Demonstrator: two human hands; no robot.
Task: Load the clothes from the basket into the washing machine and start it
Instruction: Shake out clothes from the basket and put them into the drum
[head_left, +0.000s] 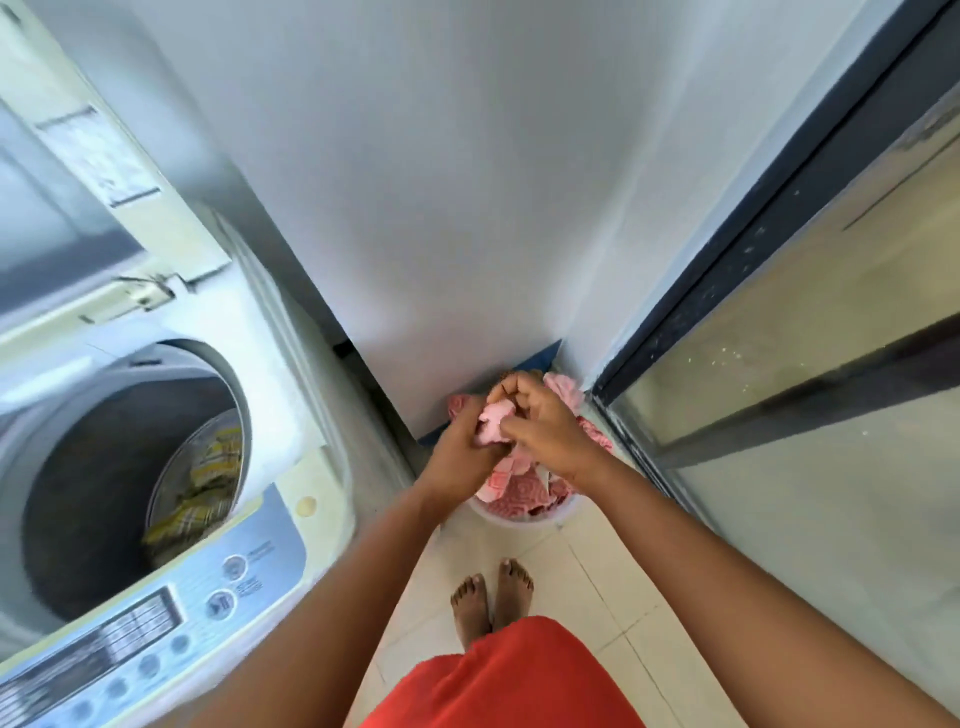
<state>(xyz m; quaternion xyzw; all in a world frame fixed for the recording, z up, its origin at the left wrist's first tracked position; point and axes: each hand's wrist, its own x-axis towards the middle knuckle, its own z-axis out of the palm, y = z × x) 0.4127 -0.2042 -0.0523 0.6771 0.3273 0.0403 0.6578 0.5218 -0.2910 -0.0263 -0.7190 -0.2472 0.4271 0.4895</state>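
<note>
A white basket (519, 519) stands on the floor against the wall, heaped with pink clothes (519, 493). Both hands reach down over it. My left hand (462, 447) and my right hand (540, 421) together grip a light pink cloth (493, 423) pulled up from the heap. The top-loading washing machine (171, 467) stands at the left with its lid (78, 156) raised. In its drum (130, 483) lies a yellow checked garment (208, 478).
The machine's control panel (156, 623) with round buttons faces me at the lower left. A glass sliding door with a dark frame (727, 322) runs along the right. My bare feet (493, 597) stand on the pale tiled floor just behind the basket.
</note>
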